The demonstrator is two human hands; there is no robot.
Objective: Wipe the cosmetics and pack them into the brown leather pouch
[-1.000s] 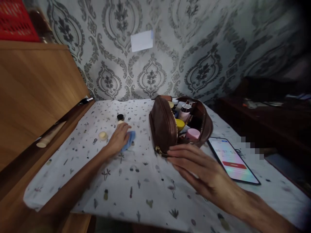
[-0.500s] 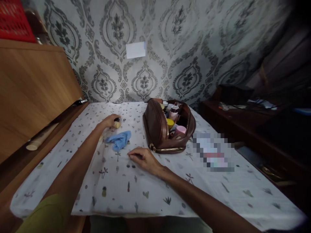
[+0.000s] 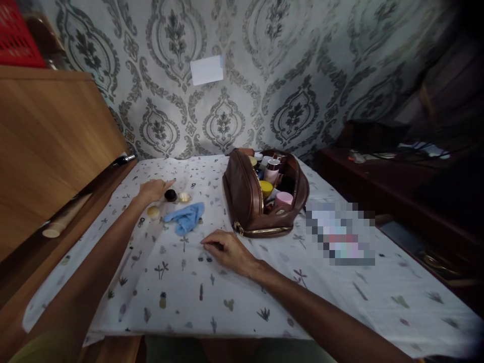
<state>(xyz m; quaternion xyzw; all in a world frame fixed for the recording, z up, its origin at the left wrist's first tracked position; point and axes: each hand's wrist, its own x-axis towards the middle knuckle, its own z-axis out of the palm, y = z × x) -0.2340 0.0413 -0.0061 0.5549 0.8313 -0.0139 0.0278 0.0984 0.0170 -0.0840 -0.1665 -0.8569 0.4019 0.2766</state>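
My left hand point(image 3: 153, 190) is over the far left of the cloth-covered table, its index finger stretched out and nothing held. Just right of it stand a small black-topped jar point(image 3: 170, 195) and a small cream-coloured jar point(image 3: 184, 197). A round jar with a yellowish top point(image 3: 153, 212) is below the hand. Nearer to me lies a crumpled blue cloth point(image 3: 185, 218). My right hand point(image 3: 229, 253) rests on the table in front of the bag, fingers curled in towards the thumb, with nothing visible in them.
A brown leather toiletry bag point(image 3: 244, 194) stands unzipped, with a yellow-lidded jar point(image 3: 266, 189), a pink-lidded jar point(image 3: 283, 198) and bottles inside. Right of it lies a blurred-out flat item point(image 3: 340, 234). A wooden cabinet point(image 3: 49, 146) borders the left; a dark desk point(image 3: 363, 186) borders the right.
My left hand has drawn back to the left, off the small jars, which now show uncovered. My right hand has stayed in place. The view has shifted slightly.
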